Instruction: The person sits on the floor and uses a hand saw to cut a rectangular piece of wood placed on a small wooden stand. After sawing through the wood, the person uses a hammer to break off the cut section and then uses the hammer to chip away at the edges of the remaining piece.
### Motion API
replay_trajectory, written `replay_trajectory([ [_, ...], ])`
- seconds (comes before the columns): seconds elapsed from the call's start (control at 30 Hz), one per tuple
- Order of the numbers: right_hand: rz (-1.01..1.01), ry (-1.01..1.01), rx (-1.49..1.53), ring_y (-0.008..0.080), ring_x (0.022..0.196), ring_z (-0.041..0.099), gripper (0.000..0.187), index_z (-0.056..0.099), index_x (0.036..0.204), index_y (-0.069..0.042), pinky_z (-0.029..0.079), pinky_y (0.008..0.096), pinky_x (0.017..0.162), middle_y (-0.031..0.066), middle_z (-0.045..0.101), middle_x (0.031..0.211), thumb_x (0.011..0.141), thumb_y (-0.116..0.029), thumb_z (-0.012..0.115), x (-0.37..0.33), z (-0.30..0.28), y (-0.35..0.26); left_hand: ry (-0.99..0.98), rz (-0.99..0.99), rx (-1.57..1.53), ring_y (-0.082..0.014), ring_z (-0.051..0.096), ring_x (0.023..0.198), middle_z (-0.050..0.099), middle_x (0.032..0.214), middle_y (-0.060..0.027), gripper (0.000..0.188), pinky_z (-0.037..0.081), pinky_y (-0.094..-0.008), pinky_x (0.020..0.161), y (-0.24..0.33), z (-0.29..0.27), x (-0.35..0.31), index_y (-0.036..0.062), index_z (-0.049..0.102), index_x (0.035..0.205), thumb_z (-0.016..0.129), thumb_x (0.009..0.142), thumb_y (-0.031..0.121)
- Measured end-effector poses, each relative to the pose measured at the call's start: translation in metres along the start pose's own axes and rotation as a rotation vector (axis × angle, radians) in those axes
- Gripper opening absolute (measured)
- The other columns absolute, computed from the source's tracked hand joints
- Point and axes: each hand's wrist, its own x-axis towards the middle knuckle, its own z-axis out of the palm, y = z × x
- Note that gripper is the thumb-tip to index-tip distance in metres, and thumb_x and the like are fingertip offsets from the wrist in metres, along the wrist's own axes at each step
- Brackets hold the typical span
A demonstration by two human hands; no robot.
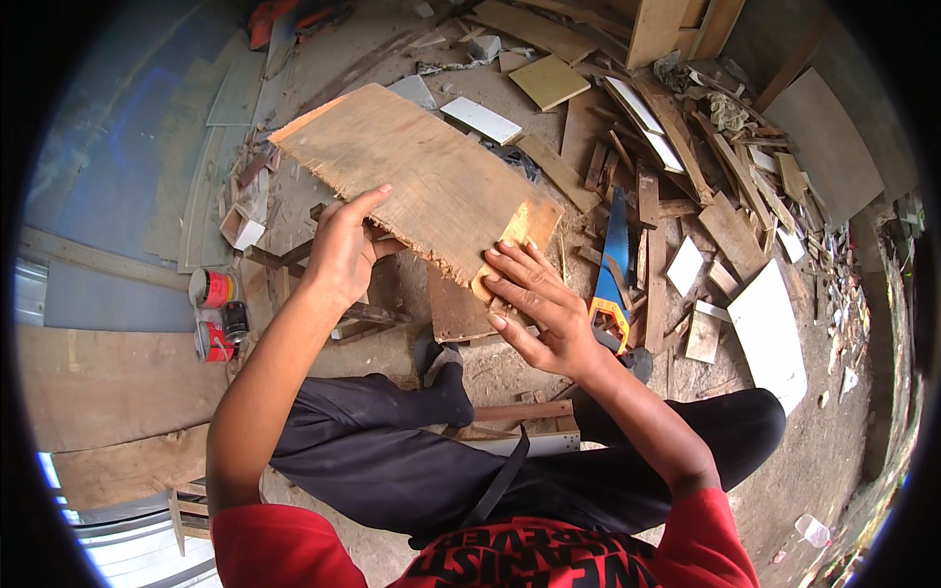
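A thin wooden board (412, 171) with a rough, splintered near edge is held up in front of me, tilted. My left hand (341, 247) grips that near edge, its thumb on the upper face and its fingers partly hidden underneath. Over the board's right end lies my right hand (544, 306), fingers stretched flat and thumb apart beyond the edge. A paler, yellowish patch shows around those fingers; whether it is bare wood or a separate piece, I cannot tell. To the right of this hand, a handsaw (614, 245) with a blue blade and orange-yellow handle leans among wood scraps.
Wooden offcuts (725, 157) are heaped at the far right, with a white panel (769, 333) nearer. Red cans (213, 341) and a black can (235, 320) stand at the left. A wooden piece (515, 414) lies between my legs. Blue-grey sheets (127, 167) stand along the left.
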Motion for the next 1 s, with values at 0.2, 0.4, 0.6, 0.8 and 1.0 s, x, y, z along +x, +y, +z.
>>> replay_trajectory([
  [0.2,0.218,0.072,0.336,0.0354,0.13,0.057,0.027,0.07,0.12,0.0,0.032,0.0539,0.118,0.0171,0.069,0.124,0.097,-0.014,0.064,-0.003,0.006,0.0,-0.001,-0.027,-0.053,-0.0234,0.06,0.117,0.058,0.127,-0.014,0.046,0.053,-0.0447,0.095,-0.002,0.002,-0.006,-0.0033,0.049,0.131,0.059,0.098,0.026],
  [0.4,0.334,0.24,0.562,0.019,0.107,0.068,0.025,0.066,0.112,0.008,0.048,0.0363,0.108,0.0156,0.073,0.113,0.105,-0.01,0.051,-0.009,0.033,-0.011,-0.054,-0.12,-0.172,-0.0308,0.024,0.149,0.024,0.16,-0.0243,0.096,0.012,-0.0476,0.123,-0.029,0.026,-0.02,-0.0043,0.021,0.154,0.068,0.09,0.049],
  [0.6,0.734,0.331,1.138,0.0196,0.089,0.069,0.026,0.06,0.104,0.002,0.058,0.0361,0.079,0.0109,0.07,0.092,0.109,-0.02,0.047,-0.021,0.052,-0.027,-0.157,-0.373,0.067,-0.0277,0.069,0.093,0.065,0.114,-0.0151,0.042,0.061,-0.0405,0.081,-0.072,0.02,-0.009,-0.0034,0.052,0.127,0.066,0.089,0.009],
  [0.8,0.771,0.657,1.223,0.0085,0.058,0.041,0.025,0.057,0.093,-0.007,0.045,0.0284,0.061,-0.0033,0.043,0.068,0.108,-0.025,0.048,-0.006,0.007,0.02,0.229,-0.188,0.053,-0.0292,0.061,0.115,0.059,0.126,-0.0173,0.051,0.052,-0.0523,0.1,-0.022,0.019,0.012,-0.0008,0.047,0.13,0.069,0.085,0.008],
  [1.0,0.763,0.818,0.805,0.0055,0.056,0.033,0.028,0.058,0.091,-0.007,0.034,0.0214,0.053,-0.0052,0.04,0.063,0.108,-0.026,0.048,-0.017,-0.064,0.085,0.404,0.135,-0.13,-0.0288,0.061,0.119,0.062,0.125,-0.0157,0.049,0.05,-0.0449,0.104,0.034,-0.126,0.045,-0.0005,0.051,0.131,0.069,0.087,0.01],
])
